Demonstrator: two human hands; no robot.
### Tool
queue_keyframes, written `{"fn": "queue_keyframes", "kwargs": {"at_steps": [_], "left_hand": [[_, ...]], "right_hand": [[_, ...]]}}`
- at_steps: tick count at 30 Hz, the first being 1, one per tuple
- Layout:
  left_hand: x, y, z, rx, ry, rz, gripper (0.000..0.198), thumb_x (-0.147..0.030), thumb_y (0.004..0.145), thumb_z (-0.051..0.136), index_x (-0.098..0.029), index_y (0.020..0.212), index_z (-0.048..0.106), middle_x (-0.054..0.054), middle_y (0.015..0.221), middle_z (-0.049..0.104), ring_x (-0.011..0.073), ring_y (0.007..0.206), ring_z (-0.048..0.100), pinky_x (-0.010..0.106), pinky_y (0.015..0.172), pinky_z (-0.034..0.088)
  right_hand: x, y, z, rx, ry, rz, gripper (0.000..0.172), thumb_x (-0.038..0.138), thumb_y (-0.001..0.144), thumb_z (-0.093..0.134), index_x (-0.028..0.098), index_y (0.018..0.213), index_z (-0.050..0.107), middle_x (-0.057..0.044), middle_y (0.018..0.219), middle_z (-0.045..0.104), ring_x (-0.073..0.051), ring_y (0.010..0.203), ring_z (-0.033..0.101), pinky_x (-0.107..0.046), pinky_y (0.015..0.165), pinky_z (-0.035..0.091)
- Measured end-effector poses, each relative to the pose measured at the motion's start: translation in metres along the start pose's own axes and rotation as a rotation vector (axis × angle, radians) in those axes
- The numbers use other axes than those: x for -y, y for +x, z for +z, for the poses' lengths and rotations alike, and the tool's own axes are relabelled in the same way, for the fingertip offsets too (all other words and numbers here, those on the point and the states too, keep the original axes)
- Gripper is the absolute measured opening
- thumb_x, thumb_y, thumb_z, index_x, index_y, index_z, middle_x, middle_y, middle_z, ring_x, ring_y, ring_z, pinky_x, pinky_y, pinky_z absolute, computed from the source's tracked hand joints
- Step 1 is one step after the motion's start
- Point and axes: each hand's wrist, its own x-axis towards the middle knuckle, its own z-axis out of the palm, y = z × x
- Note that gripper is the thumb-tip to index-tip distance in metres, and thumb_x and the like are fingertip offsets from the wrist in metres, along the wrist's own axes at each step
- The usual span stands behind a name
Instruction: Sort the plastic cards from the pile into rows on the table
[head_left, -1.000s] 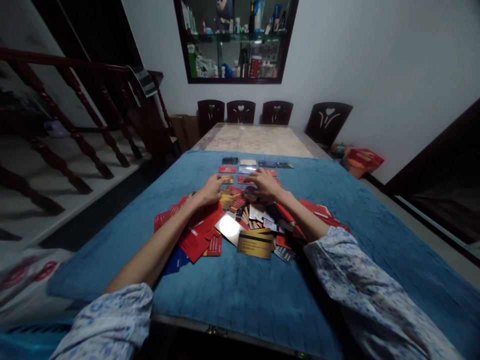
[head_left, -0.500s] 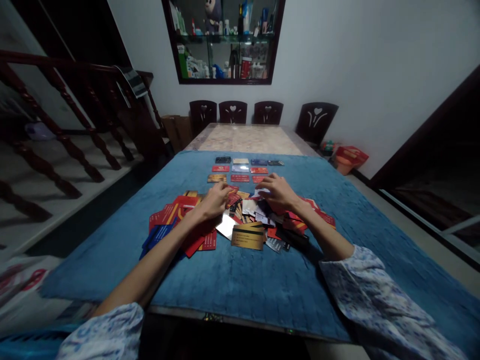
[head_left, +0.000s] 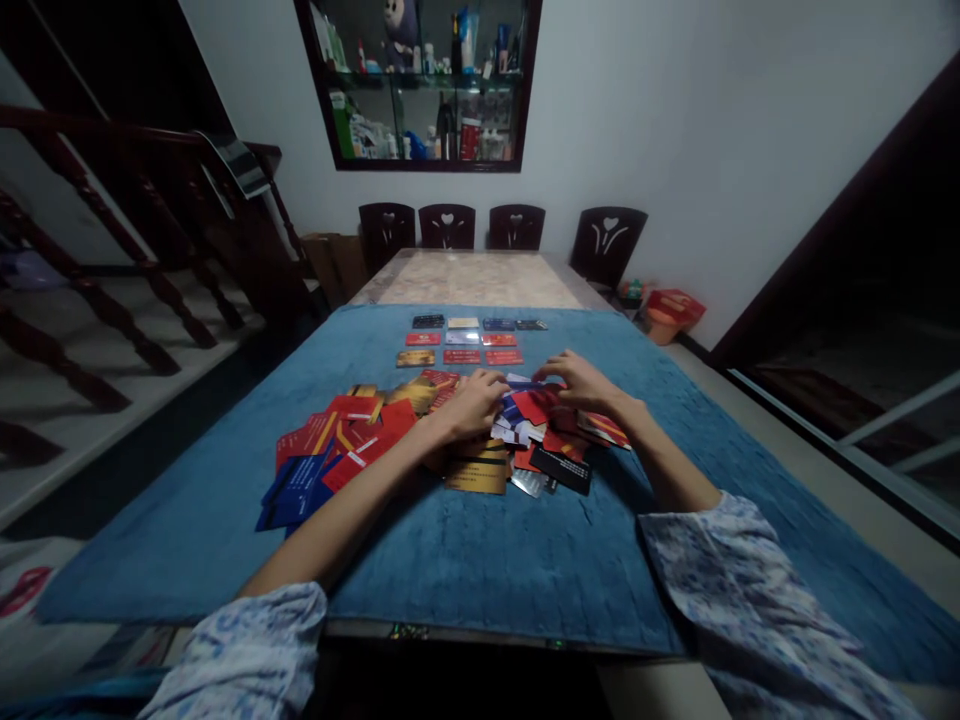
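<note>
Gold card and black card nearest on blue cloth, then loose card pile. Likely light, stiff, slick; pinch by edges. Overlaps in the way, likely to drag. Left hand curled over pile, right hand arched at its right; can't tell if gripping. Beyond: card rows, dark chairs.

Free blue cloth runs along the near edge; heaped cards obstruct the middle.

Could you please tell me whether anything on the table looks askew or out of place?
The loose pile of cards lies jumbled, overlapping at mixed angles, unlike the neat rows of cards beyond it.
</note>
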Motion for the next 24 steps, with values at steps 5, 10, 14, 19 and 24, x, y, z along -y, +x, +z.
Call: {"fn": "queue_keyframes", "kwargs": {"at_steps": [5,10,14,19,24], "left_hand": [[-0.018,0.014,0.004,0.056,-0.029,0.016,0.029,-0.023,0.096,0.052,-0.019,0.120,0.068,0.013,0.142,0.060,0.0318,0.129,0.047,0.054,0.103,0.044],[-0.029,0.016,0.006,0.094,-0.018,0.027,0.025,-0.030,0.096,0.056,-0.021,0.116,0.069,0.010,0.139,0.064,0.0329,0.133,0.044,0.055,0.106,0.037],[-0.031,0.013,0.004,0.108,-0.011,0.040,0.024,-0.031,0.097,0.053,-0.020,0.108,0.071,0.010,0.136,0.066,0.0335,0.133,0.043,0.054,0.105,0.034],[-0.030,0.012,0.000,0.109,-0.014,0.032,0.022,-0.030,0.095,0.054,-0.020,0.101,0.073,0.012,0.129,0.069,0.0326,0.129,0.047,0.053,0.102,0.036],[-0.027,0.013,-0.002,0.111,-0.047,-0.013,0.020,-0.033,0.092,0.060,-0.019,0.099,0.072,0.012,0.124,0.070,0.0320,0.123,0.051,0.052,0.100,0.039]], "right_hand": [[-0.013,-0.011,0.010,-0.050,0.046,-0.009,0.029,0.018,0.087,0.060,0.022,0.109,0.078,-0.012,0.108,0.074,-0.025,0.097,0.059,-0.041,0.092,0.044],[-0.012,-0.029,0.022,-0.130,0.061,0.015,0.028,0.025,0.092,0.059,0.021,0.112,0.077,-0.012,0.115,0.073,-0.027,0.106,0.056,-0.042,0.095,0.045],[-0.007,-0.041,0.029,-0.190,0.072,0.052,0.029,0.032,0.095,0.056,0.023,0.114,0.077,-0.011,0.119,0.073,-0.028,0.111,0.053,-0.045,0.098,0.045],[0.000,-0.046,0.034,-0.158,0.072,0.048,0.030,0.032,0.094,0.058,0.022,0.115,0.077,-0.011,0.124,0.072,-0.029,0.113,0.052,-0.049,0.099,0.046],[0.004,-0.046,0.040,-0.172,0.095,0.047,0.031,0.029,0.093,0.058,0.024,0.118,0.076,-0.010,0.125,0.072,-0.029,0.114,0.053,-0.051,0.102,0.045]]}}
